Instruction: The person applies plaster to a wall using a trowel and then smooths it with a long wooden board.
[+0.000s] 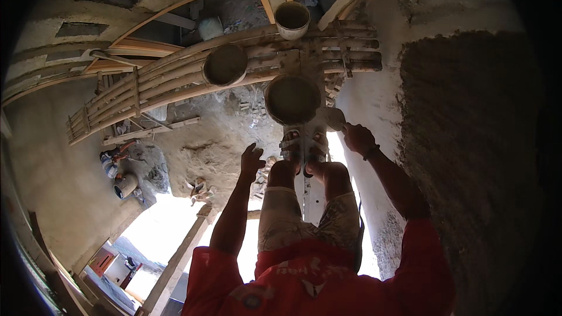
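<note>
My right hand [358, 138] is closed around the handle of a trowel [335, 118]. The trowel's pale, mortar-smeared blade is beside the right rim of a round pan of grey mortar [291, 100]. That pan stands just beyond my sandalled feet. My left hand [252, 161] hangs loosely in the air left of my knees, fingers slightly bent and apart, with nothing visible in it. Farther off, a bucket of mortar [225, 65] and another bucket [292, 19] rest on the bamboo-pole platform [175, 76].
I stand on a narrow plank [315, 199] high above the rubble-strewn ground [216, 140]. A wall with a dark, wet-looking plaster patch [468, 140] rises at my right. Lower left, a person [110, 164] is beside a drum [125, 186]. A wooden post [175, 263] stands nearer.
</note>
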Available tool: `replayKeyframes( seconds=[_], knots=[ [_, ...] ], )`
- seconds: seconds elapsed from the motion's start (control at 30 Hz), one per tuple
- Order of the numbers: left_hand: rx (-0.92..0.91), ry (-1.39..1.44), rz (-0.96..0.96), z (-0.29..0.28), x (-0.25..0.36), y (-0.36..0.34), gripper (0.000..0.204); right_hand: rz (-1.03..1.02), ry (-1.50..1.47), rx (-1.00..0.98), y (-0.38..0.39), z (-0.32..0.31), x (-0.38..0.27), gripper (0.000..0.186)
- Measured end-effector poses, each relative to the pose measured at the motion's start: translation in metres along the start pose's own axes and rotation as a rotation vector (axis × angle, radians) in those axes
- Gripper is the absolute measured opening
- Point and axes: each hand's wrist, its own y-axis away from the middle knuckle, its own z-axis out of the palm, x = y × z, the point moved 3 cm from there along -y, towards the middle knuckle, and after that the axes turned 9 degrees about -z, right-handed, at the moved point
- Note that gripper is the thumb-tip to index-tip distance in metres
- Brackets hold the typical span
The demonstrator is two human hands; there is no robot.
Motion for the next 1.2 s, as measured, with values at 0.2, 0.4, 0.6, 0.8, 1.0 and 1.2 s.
replayKeyframes(
  seconds=[0.2, 0.4, 0.6, 0.8, 1.0, 1.2],
  knots=[
    [0.036, 0.085, -0.136, 0.045, 0.022, -0.138, 0.062, -0.179, 0.289, 0.152, -0.145, 0.052, 0.037, 0.017],
    [-0.010, 0.273, -0.066, 0.068, -0.001, -0.226, 0.043, -0.301, 0.211, 0.063, -0.236, 0.152, 0.046, 0.019],
    [-0.074, 0.365, 0.076, 0.070, -0.028, -0.241, 0.040, -0.201, -0.368, -0.078, -0.235, 0.172, 0.045, 0.031],
    [-0.024, 0.484, 0.186, 0.072, -0.046, -0.245, 0.045, -0.335, -0.084, 0.036, -0.187, 0.137, 0.026, 0.019],
    [-0.003, 0.491, 0.118, 0.066, -0.040, -0.241, 0.047, -0.502, 0.435, 0.210, -0.192, 0.163, 0.013, 0.024],
    [-0.068, 0.523, 0.160, 0.076, -0.035, -0.246, 0.045, -0.652, 0.467, 0.233, -0.198, 0.177, 0.025, 0.032]
  ],
)
